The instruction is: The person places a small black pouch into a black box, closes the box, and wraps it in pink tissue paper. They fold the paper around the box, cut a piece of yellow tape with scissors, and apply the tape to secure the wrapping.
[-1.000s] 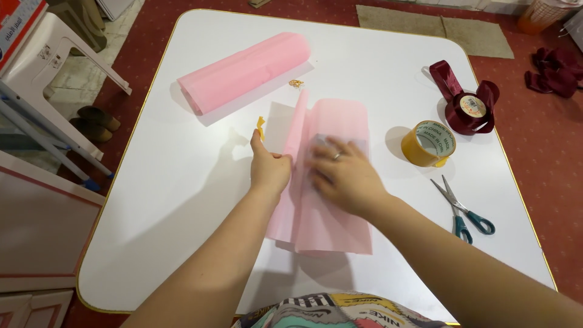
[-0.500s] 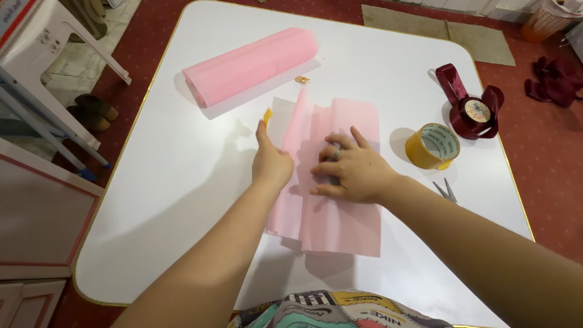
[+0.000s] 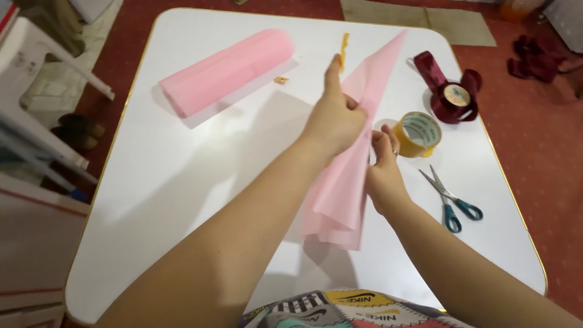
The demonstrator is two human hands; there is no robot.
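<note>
A folded sheet of pink crepe paper is lifted off the white table and gathered into a long pleated wedge, its tip pointing up and away. My left hand grips it near the middle, with a small strip of yellow tape stuck on the raised index finger. My right hand pinches the same paper from the right side, just below the left hand; a ring shows on one finger.
A pink paper roll lies at the far left. A yellowish tape roll, a dark red ribbon spool and teal-handled scissors sit on the right. A small gold scrap lies near the roll. White furniture stands left.
The pink sheet lay flat under both hands; now both hands have gathered it and raised it off the table, and the left hand has moved up and to the right.
</note>
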